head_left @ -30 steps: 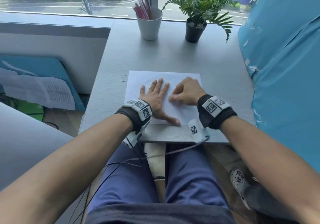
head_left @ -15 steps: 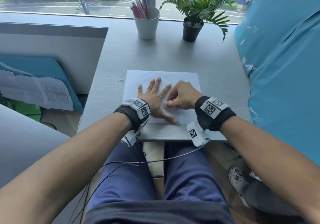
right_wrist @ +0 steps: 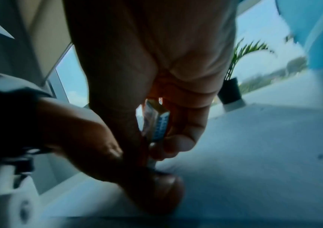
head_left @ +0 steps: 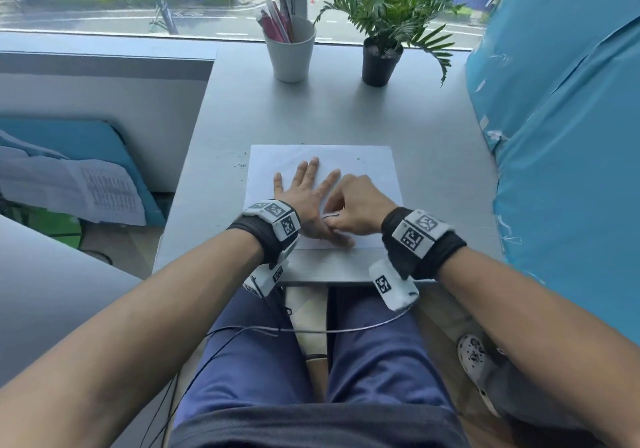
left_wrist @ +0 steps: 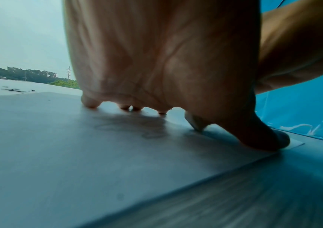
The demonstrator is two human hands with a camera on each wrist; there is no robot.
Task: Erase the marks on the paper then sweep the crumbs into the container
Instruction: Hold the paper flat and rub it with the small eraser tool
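On the far left, below the grey bench [head_left: 346, 108], a printed sheet of paper [head_left: 86, 191] lies draped over a blue panel [head_left: 90, 142]. On the bench just left of the white rectangular sheet of paper [head_left: 367, 163], a scatter of small dark crumbs [head_left: 239, 165] sits on the grey surface; your left wrist view shows them as dark specks [left_wrist: 10, 90] beyond the sheet's edge.

Your left hand [head_left: 304, 198] lies flat on the sheet with its fingers [head_left: 313, 170] straight and spread, grasping nothing, and the thumb stretched toward the near edge. From the left wrist view the fingertips [left_wrist: 90, 103] and thumb press on the paper [left_wrist: 78, 154].

Just right of it, touching near the thumb, your right hand [head_left: 360, 205] is clenched around a small white eraser in a blue printed sleeve [right_wrist: 157, 123]. The right wrist view shows the thumb and curled fingers [right_wrist: 184, 138] pinching it upright, its lower end down on the paper beside your left thumb. The left wrist view catches its pale tip [left_wrist: 195, 123] on the sheet.

At the back of the bench stand a white cup holding pink and red pens [head_left: 291, 52] and, to its right, a green potted plant in a black pot [head_left: 381, 59]. A blue covering [head_left: 561, 136] lines the right side.
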